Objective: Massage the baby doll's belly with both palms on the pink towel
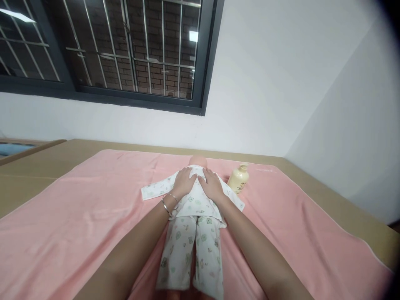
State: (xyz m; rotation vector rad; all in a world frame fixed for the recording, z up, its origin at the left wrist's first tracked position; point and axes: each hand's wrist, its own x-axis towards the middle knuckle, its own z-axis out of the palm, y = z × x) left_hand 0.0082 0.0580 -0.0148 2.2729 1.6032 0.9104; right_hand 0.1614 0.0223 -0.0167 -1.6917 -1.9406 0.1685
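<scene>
Baby doll (193,208) lies mid-towel, head toward the far edge, already in printed top and trousers; judging by that, dressing looks mostly done, smoothing left. Left hand (184,181) and right hand (211,184) rest flat, fingers spread, on its chest, gripping nothing. Lotion bottle (238,178) stands near the pink towel's (78,216) far edge.

the person is wearing no sleeves, both forearms showing bare down to the hands. the left hand (183,182) is wearing two thin silver bangles (169,203) at its wrist; the right hand (211,184) is wearing nothing.
</scene>
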